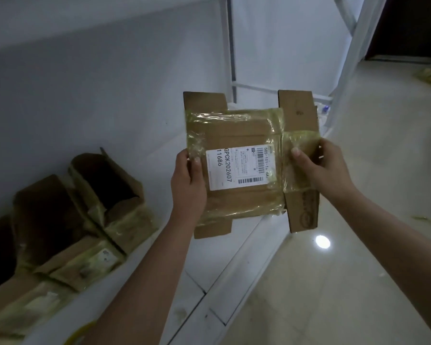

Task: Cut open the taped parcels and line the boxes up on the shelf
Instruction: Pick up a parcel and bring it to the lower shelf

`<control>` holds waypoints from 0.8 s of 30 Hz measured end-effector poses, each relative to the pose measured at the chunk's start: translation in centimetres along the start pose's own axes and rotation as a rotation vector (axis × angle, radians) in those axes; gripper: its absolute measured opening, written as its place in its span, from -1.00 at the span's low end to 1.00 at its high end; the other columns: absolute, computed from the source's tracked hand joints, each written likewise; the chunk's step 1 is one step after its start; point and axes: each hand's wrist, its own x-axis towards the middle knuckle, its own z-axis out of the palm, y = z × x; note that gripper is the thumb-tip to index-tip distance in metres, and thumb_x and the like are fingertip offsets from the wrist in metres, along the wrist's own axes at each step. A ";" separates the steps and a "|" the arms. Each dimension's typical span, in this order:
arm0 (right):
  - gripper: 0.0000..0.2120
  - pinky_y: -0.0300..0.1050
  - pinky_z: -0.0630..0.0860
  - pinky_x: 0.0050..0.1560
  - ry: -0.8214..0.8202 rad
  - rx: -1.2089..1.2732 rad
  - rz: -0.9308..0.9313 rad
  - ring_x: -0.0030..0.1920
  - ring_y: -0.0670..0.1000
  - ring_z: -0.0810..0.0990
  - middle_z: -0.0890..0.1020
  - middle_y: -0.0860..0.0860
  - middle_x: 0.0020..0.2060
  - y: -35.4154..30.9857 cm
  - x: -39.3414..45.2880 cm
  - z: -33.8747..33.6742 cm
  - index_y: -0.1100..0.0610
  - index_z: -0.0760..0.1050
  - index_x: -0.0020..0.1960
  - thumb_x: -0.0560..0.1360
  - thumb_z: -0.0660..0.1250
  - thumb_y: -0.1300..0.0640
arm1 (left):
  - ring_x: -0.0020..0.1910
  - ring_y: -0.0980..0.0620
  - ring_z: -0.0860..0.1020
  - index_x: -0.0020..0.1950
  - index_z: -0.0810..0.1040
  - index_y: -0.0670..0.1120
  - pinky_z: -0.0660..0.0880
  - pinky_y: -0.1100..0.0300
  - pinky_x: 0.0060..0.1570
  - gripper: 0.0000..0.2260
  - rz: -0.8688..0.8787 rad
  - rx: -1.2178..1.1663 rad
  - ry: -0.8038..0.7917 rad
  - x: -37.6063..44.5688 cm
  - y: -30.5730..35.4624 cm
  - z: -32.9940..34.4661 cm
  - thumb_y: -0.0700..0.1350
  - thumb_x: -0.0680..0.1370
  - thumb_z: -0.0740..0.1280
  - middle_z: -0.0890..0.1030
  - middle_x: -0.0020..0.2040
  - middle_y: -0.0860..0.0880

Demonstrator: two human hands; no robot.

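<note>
Several opened boxes [105,195] already lined on shelf [159,245]; left hand [188,180] and right hand [321,168] grip flattened, cut-open box [244,165] by its edges, not yet shelved

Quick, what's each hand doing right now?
Left hand: grips the taped box's left edge.
Right hand: pinches the box's right flap.

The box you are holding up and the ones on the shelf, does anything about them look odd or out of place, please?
The held box looks flattened, its flaps splayed, with wrinkled yellowish tape peeling where the right hand pinches it. The left hand grips its other edge. The opened boxes on the shelf lean at an angle.
</note>
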 end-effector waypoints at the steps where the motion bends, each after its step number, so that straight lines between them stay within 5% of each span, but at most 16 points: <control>1: -0.52 -0.35 0.53 -0.29 -0.007 0.007 -0.013 -0.15 -0.22 0.64 0.61 -0.12 -0.11 -0.3 -1.0 0.1 0.07 0.48 0.12 0.40 0.43 -0.24 | -0.12 0.36 0.53 0.28 0.41 -0.15 0.40 0.58 -0.19 -0.77 -0.012 -0.002 0.001 -0.9 0.0 -0.8 -0.11 0.70 0.09 0.52 -0.05 0.13; 4: -0.51 -0.28 0.55 -0.22 -0.022 0.065 -0.035 -0.09 -0.18 0.61 0.56 -0.19 -0.04 -1.6 -3.9 0.5 0.00 0.42 0.20 0.39 0.44 -0.21 | -0.13 0.58 0.44 0.34 0.38 -0.12 0.33 0.66 -0.22 -0.75 -0.042 -0.033 0.013 -3.9 0.2 -3.5 -0.11 0.70 0.09 0.47 -0.06 0.27; 10: -0.48 -0.26 0.53 -0.05 -0.112 0.129 -0.046 0.02 -0.20 0.57 0.60 -0.15 0.05 -3.7 -13.2 -0.9 -0.10 0.47 0.26 0.37 0.37 -0.30 | -0.04 0.65 0.37 0.45 0.32 -0.01 0.27 0.70 -0.11 -0.68 -0.055 -0.077 0.050 -11.9 1.2 -8.3 -0.07 0.69 0.10 0.46 0.07 0.30; 16: -0.41 0.01 0.52 0.22 -0.223 0.300 0.075 0.15 -0.06 0.62 0.66 -0.08 0.09 -6.6 -22.9 -3.5 -0.09 0.57 0.20 0.41 0.14 -0.46 | 0.17 0.26 0.53 0.46 0.35 -0.07 0.46 0.28 0.17 -0.66 -0.004 -0.138 0.007 -21.9 2.3 -11.6 -0.11 0.67 0.18 0.59 0.19 0.09; 20: -0.48 -0.01 0.51 0.21 -0.198 0.318 0.141 0.08 -0.12 0.63 0.68 -0.17 -0.04 -9.9 -26.6 -3.1 -0.21 0.63 0.02 0.40 0.08 -0.48 | 0.14 0.18 0.59 0.34 0.44 -0.04 0.53 0.21 0.16 -0.75 -0.010 -0.303 0.073 -26.0 3.7 -15.6 -0.14 0.65 0.24 0.64 0.10 0.14; 24: -0.53 -0.16 0.52 0.04 -0.231 0.395 0.159 -0.07 -0.22 0.67 0.71 -0.21 -0.13 -13.6 -29.9 -1.0 -0.29 0.66 -0.14 0.49 0.01 -0.40 | 0.18 0.05 0.59 0.19 0.57 0.05 0.50 -0.07 0.27 -0.75 -0.117 -0.469 0.128 -28.3 5.2 -20.0 0.10 0.57 0.30 0.64 0.14 0.04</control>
